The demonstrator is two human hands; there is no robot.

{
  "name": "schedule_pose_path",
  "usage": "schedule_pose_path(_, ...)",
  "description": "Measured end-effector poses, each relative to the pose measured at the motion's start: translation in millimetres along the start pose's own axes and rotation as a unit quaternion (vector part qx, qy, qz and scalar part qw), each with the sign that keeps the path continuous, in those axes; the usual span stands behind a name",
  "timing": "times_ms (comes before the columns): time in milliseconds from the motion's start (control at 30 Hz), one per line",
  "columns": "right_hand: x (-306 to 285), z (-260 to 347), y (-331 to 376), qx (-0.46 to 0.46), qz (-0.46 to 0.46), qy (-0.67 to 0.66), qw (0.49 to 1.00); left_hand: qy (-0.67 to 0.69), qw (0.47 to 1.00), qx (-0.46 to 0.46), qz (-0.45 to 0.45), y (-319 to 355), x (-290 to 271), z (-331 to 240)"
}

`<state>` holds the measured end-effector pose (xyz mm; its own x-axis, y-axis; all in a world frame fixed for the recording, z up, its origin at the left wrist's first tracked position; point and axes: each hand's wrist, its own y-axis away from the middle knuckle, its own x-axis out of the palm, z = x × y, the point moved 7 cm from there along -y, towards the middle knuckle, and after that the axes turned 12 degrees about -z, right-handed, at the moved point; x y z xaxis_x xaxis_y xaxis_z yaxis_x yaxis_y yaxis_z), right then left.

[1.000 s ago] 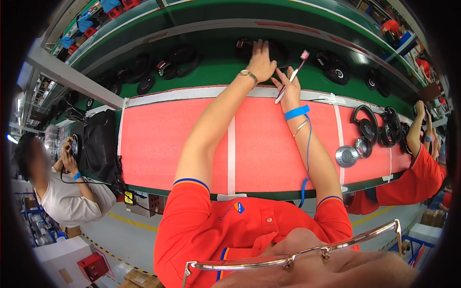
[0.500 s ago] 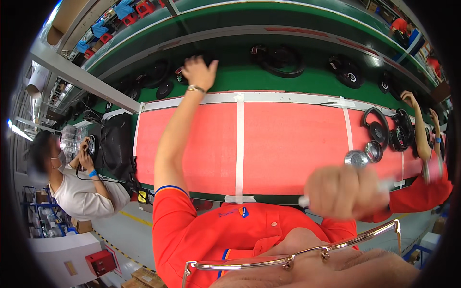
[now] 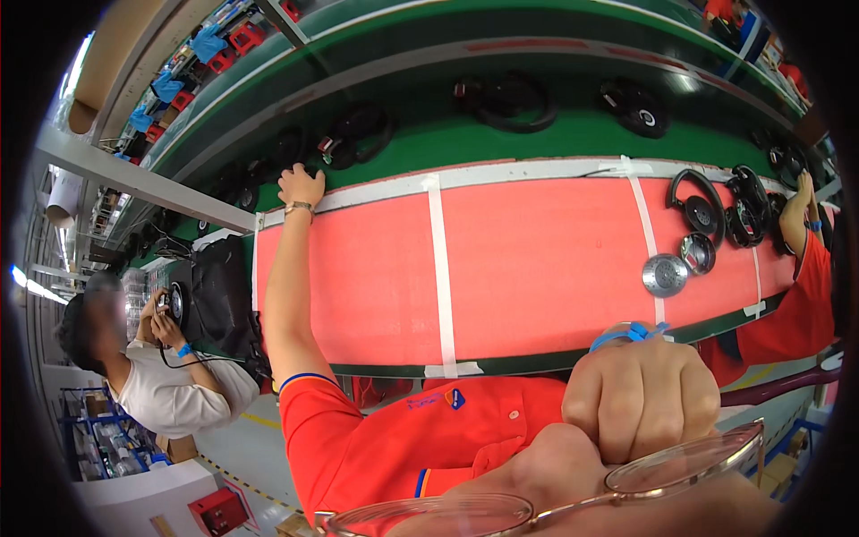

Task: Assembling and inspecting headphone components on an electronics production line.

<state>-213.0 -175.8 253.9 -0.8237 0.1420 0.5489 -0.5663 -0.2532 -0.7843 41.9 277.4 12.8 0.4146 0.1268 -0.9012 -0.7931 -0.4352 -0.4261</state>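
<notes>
My left hand is stretched out to the far left edge of the red mat, where the mat meets the green belt. Its fingers are apart and hold nothing. A gold bracelet sits on that wrist. The nearest black headphones lie on the belt just beyond the hand. My right hand is a closed fist held close to the camera, over my orange shirt. A blue strap is on that wrist, and nothing shows inside the fist.
More black headphones lie along the belt. Black headphones and two round silver ear cups lie on the mat's right end. A co-worker's orange sleeve is at the right. A seated person in white is at the left.
My left hand has slid left along the belt edge. My right hand has come back from the belt to a fist near my face; the thin stick it held no longer shows.
</notes>
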Motion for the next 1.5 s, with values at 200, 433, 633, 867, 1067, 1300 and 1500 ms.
schedule_pose_path(200, -25.2, -25.9, 19.5, 0.086, -0.107, -0.01, 0.99, 0.006, 0.993, 0.06, -0.099, 2.2, -2.0, -16.2)
schedule_pose_path(433, -13.0, -48.3, 12.8, 0.145, -0.012, -0.024, 0.989, 0.002, 0.976, 0.154, -0.153, -2.1, 3.4, -25.2)
schedule_pose_path(633, -17.5, -45.2, 13.0, 0.135, -0.057, -0.019, 0.989, 0.009, 0.971, 0.174, -0.166, -15.8, -15.5, -41.7)
schedule_pose_path(867, -39.6, -36.1, 11.8, 0.077, -0.063, 0.016, 0.995, 0.088, 0.987, 0.102, -0.085, -20.0, -40.1, -80.2)
schedule_pose_path(1067, -38.6, -52.1, 7.1, 0.136, -0.097, 0.003, 0.986, 0.213, 0.971, 0.087, -0.064, -42.9, -11.7, -53.6)
schedule_pose_path(1300, -14.2, -51.6, 11.0, 0.096, -0.05, -0.138, 0.985, 0.281, 0.938, 0.186, -0.076, -10.7, -12.5, -88.5)
schedule_pose_path(1500, -18.9, -45.1, 10.0, 0.072, -0.114, -0.153, 0.979, 0.231, 0.948, 0.199, -0.089, 39.9, -26.8, -134.8)
